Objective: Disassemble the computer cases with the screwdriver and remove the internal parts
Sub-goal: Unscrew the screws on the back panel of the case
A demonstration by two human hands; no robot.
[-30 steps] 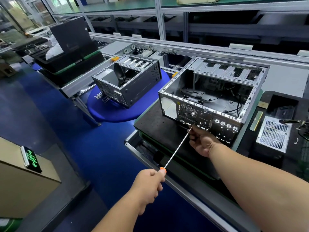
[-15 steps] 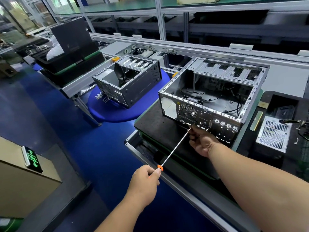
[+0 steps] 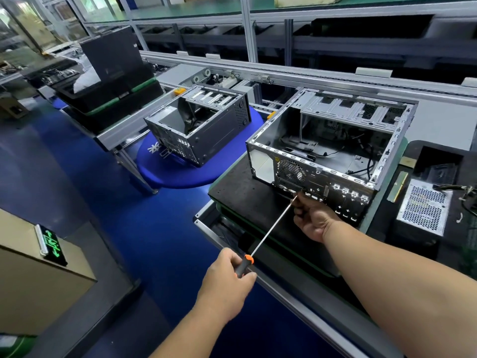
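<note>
Now our long screwdriver (image 3: 271, 226) runs diagonally, tip up-right at the rear panel of the open computer case (image 3: 330, 151), handle down-left. Our left hand (image 3: 229, 282) grips the black-and-orange handle; our right hand (image 3: 313, 219) pinches the shaft near the tip. The case sits on a black mat (image 3: 247, 200).
</note>
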